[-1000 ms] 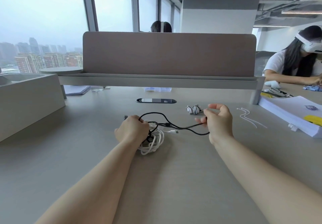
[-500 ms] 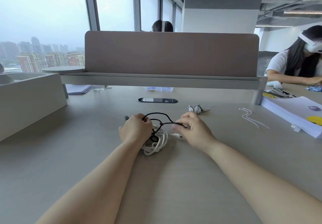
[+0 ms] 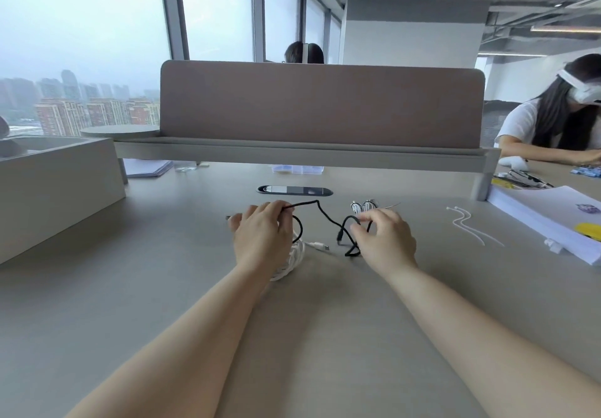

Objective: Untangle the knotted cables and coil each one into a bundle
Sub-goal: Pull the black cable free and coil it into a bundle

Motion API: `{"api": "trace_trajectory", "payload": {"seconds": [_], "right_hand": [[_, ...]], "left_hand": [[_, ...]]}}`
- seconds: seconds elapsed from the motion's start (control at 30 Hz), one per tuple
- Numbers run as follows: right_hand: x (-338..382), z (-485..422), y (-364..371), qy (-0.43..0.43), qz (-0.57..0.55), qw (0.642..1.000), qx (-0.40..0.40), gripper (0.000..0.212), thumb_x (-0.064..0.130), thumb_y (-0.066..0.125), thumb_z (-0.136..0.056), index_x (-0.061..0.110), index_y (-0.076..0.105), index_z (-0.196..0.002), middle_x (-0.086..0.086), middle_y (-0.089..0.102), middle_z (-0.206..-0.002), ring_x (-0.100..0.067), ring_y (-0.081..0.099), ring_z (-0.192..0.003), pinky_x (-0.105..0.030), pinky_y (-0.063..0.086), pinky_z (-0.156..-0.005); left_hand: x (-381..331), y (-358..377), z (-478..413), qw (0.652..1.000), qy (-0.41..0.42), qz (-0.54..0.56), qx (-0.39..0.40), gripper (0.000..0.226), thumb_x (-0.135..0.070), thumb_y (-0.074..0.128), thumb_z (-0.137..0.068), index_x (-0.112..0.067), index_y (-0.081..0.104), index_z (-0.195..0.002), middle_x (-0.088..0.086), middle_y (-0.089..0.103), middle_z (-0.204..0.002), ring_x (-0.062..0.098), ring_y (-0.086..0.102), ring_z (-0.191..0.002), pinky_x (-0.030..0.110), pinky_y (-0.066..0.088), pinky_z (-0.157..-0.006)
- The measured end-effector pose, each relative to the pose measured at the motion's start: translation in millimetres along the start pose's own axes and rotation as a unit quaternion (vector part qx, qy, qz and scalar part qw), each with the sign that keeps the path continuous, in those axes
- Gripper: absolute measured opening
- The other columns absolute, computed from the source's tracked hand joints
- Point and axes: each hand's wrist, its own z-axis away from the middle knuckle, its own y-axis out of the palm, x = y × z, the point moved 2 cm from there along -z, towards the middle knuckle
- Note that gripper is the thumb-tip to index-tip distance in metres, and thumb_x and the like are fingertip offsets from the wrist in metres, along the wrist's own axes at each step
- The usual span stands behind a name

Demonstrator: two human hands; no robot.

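The hands are apart, each closed on the same black cable. The left hand [image 3: 263, 235] has its fingers curled round one stretch, and the right hand [image 3: 387, 239] pinches a loop of it between thumb and fingertips.

From where I stand, the danger is a hard pull outward. The small loop dangling by the right hand could cinch into a fresh knot. The black strand could also drag the white bunch along and undo its coils.

The black cable [image 3: 320, 211] arches between the two hands, lifted off the surface [image 3: 325, 304]. Its loose plug end hangs at nine o'clock of the right hand. The white cable [image 3: 294, 256] lies bunched at five o'clock of the left hand, partly under the palm, with its connector pointing toward three o'clock. I cannot tell whether black and white cross beneath that palm.

Farther out, at two o'clock of the right hand, white ties [image 3: 468, 225] lie beside a paper stack [image 3: 546, 212].
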Motion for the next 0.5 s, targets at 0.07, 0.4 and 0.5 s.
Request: {"api": "trace_trajectory", "payload": {"seconds": [0.07,0.4,0.5], "right_hand": [[4.0,3.3,0.6,-0.047,0.03,0.998,-0.029,0.036,0.036,0.059,-0.086,0.027,0.059,-0.121,0.005,0.042,-0.14,-0.022,0.033,-0.131,-0.036,0.026,-0.105],[23.6,14.2,5.6,-0.291,-0.086,0.95,-0.075,0.03,0.04,0.05,-0.084,0.013,0.061,-0.081,0.005,0.062,-0.09,-0.017,0.059,-0.09,-0.033,0.041,-0.079],[23.4,8.6,-4.0,-0.127,-0.29,0.948,-0.017,0.027,0.02,0.048,-0.086,-0.002,0.061,-0.08,-0.009,0.063,-0.084,-0.02,0.056,-0.086,-0.025,0.041,-0.076]], "left_hand": [[-6.6,0.8,0.9,1.0,0.027,-0.002,-0.011,0.035,-0.039,0.033,-0.099,-0.032,0.067,-0.105,-0.011,0.062,-0.113,0.017,0.046,-0.113,0.03,0.017,-0.094],[-17.9,8.8,11.0,0.986,0.15,-0.032,0.06,0.05,-0.053,0.025,-0.094,-0.024,0.066,-0.095,-0.013,0.059,-0.111,0.016,0.044,-0.114,0.033,0.017,-0.097],[-9.6,12.0,9.5,0.989,0.099,-0.02,0.111,0.034,-0.056,0.042,-0.094,-0.03,0.064,-0.096,-0.016,0.054,-0.121,0.014,0.039,-0.121,0.034,0.016,-0.103]]}}
